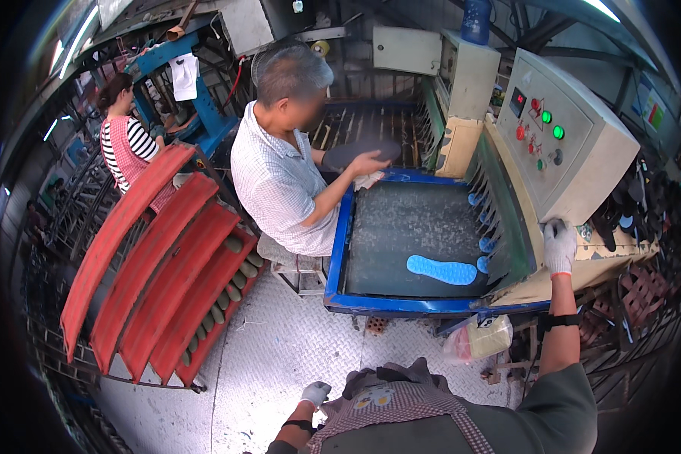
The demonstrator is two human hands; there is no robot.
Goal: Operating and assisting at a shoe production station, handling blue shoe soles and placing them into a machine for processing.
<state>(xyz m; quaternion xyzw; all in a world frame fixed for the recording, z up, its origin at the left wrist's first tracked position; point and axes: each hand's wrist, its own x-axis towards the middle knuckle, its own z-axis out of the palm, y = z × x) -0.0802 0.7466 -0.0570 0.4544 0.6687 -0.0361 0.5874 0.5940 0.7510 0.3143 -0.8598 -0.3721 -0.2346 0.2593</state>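
Note:
My right hand (560, 247), in a pale knit glove, rests against the machine just under the lower corner of the grey control box (556, 144). Its fingers are bent and partly hidden, so what they grip cannot be made out. Low in front of my body hangs my gloved left hand (315, 393), fingers curled and nothing visible in them. A bright blue shoe sole (441, 270) lies on the dark wet bed of the blue-framed machine (439, 305). Small round blue pieces (486, 244) sit along the bed's right edge, by a fringe of strips (499, 208).
Across the bed, a seated co-worker (287, 166) holds a dark flat oval piece (362, 154). Red curved trays (155, 284) stand stacked at left, dark soles on the lowest. Another person (129, 144) stands behind. A yellowish package (489, 337) lies beneath the machine's front edge.

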